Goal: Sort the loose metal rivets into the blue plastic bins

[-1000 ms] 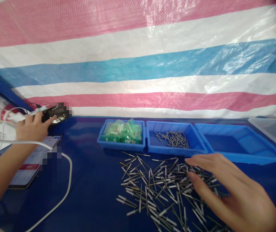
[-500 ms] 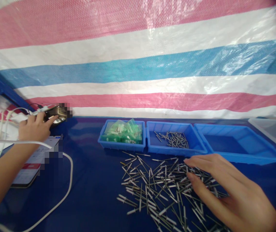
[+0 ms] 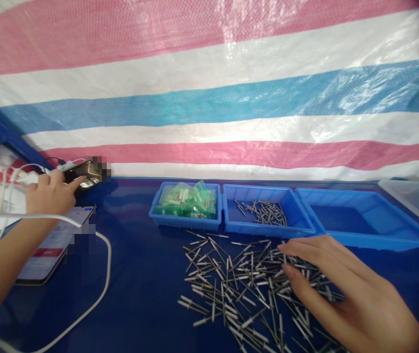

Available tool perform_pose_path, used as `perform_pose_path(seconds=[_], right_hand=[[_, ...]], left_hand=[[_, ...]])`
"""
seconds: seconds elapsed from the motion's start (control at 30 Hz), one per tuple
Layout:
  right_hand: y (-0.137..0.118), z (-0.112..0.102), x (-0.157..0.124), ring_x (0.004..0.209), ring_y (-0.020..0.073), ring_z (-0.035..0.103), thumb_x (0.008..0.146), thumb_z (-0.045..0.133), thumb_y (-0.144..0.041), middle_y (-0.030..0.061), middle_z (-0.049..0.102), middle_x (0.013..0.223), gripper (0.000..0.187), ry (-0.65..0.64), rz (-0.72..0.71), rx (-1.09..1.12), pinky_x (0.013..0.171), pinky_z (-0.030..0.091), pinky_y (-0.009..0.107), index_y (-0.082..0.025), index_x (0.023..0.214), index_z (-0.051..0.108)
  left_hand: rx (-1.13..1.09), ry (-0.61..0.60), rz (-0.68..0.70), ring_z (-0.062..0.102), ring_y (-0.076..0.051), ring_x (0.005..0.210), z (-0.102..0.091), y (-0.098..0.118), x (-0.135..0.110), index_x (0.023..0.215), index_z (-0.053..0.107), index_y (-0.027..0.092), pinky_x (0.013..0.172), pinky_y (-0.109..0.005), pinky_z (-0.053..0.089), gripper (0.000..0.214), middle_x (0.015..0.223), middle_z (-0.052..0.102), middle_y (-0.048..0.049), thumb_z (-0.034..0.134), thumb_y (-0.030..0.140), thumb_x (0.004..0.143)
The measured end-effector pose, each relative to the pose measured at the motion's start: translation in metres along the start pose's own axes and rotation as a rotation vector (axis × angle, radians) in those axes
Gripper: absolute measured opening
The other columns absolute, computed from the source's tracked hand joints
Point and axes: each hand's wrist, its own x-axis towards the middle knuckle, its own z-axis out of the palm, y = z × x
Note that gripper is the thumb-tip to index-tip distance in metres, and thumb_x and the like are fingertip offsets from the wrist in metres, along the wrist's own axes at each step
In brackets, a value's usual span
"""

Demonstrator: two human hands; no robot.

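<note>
Over at the left, my left hand [image 3: 50, 195] reaches to a dark, shiny, phone-like device [image 3: 89, 172], one finger stretched onto its surface and the other fingers bent. It does not grip the device. My right hand [image 3: 349, 289] hovers at or just above the right side of a loose pile of pop rivets [image 3: 238, 284]. Thumb and forefinger are apart there, with no rivet visibly held between them. Whether the fingertips touch the pile, I cannot tell. The rivets lie scattered on the dark blue tabletop [image 3: 139, 289], silver bodies with thin pins.
Behind the pile stand three blue bins: one with green packets [image 3: 187, 201], a middle bin [image 3: 238, 226] holding rivets, and a right bin [image 3: 374, 240]. A tablet [image 3: 47, 264] lies under my left forearm. A white cable [image 3: 108, 264] loops across the table. Striped sheeting [image 3: 209, 108] hangs behind.
My left hand has shifted very slightly left, its finger still on the device. My right hand has barely moved; the rivets and bins look unchanged.
</note>
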Motion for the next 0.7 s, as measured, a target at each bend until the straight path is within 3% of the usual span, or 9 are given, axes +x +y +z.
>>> perform_pose_path(seconds=[0.2,0.37,0.57,0.7], right_hand=[[-0.001,0.001,0.001,0.089,0.0193,0.062,0.087,0.055,-0.024,0.0062,0.064,0.096,0.022,0.003,0.001,-0.001,0.077,0.052,0.032,-0.020,0.109,0.055],[-0.001,0.002,0.001,0.088,0.0198,0.064,0.087,0.055,-0.025,0.0057,0.065,0.096,0.022,0.006,0.016,-0.001,0.076,0.053,0.033,-0.021,0.108,0.057],[-0.001,0.003,-0.001,0.090,0.0193,0.064,0.086,0.056,-0.025,0.0053,0.065,0.097,0.023,-0.005,0.018,-0.003,0.078,0.053,0.031,-0.020,0.108,0.057],[0.000,0.003,-0.002,0.089,0.0198,0.064,0.086,0.057,-0.024,0.0051,0.065,0.097,0.024,-0.003,0.013,0.002,0.078,0.054,0.032,-0.021,0.109,0.057]], left_hand=[[0.058,-0.074,-0.014,0.046,-0.035,0.098,0.001,-0.003,0.004,0.131,0.053,0.030,0.074,-0.048,0.041,0.045,0.109,0.049,-0.0182,0.029,0.030,0.094],[0.102,-0.015,-0.028,0.053,-0.036,0.095,-0.008,0.005,0.000,0.136,0.048,0.027,0.072,-0.045,0.042,0.049,0.106,0.054,-0.0204,0.021,0.031,0.095],[-0.041,-0.401,-0.101,0.065,-0.037,0.080,-0.005,-0.002,0.008,0.140,0.039,0.031,0.067,-0.049,0.045,0.050,0.097,0.068,-0.0182,0.023,0.033,0.093],[-0.048,-0.439,-0.088,0.066,-0.039,0.086,-0.004,-0.001,0.008,0.143,0.032,0.031,0.067,-0.048,0.047,0.052,0.102,0.069,-0.0188,0.023,0.031,0.092]])
